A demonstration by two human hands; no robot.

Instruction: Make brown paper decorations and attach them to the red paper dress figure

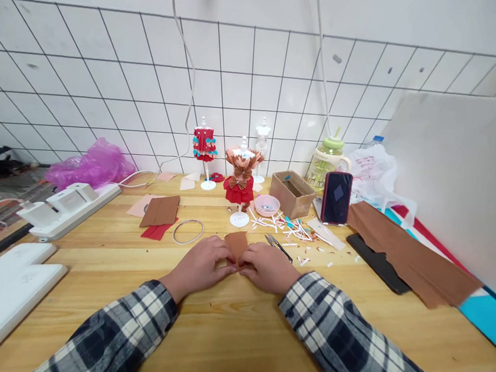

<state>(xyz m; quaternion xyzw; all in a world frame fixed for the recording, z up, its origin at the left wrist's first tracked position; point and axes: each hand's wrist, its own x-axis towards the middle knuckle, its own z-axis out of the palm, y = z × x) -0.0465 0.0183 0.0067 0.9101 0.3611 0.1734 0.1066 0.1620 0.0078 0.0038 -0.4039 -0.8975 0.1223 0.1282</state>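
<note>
A small piece of brown paper (236, 243) stands between my two hands, low over the wooden table. My left hand (205, 262) pinches its lower left edge between thumb and fingers. From the other side, my right hand (266, 266) pinches the lower right edge, fingertips almost meeting the left ones. Beyond them stands a mini dress form (239, 219) in a red skirt with a pleated brown paper collar and bow. Scissors (278, 245) lie just past my right hand, and a silver ring-shaped bangle (174, 237) lies past my left.
Brown paper sheets (160, 210) lie at left near a power strip (63, 215). At the back are another dressed form (203, 143), a cardboard box (293, 196), a pink bowl (267, 204) and a phone (336, 198). Paper scraps (300, 229) litter the right; brown material (412, 254) lies beyond.
</note>
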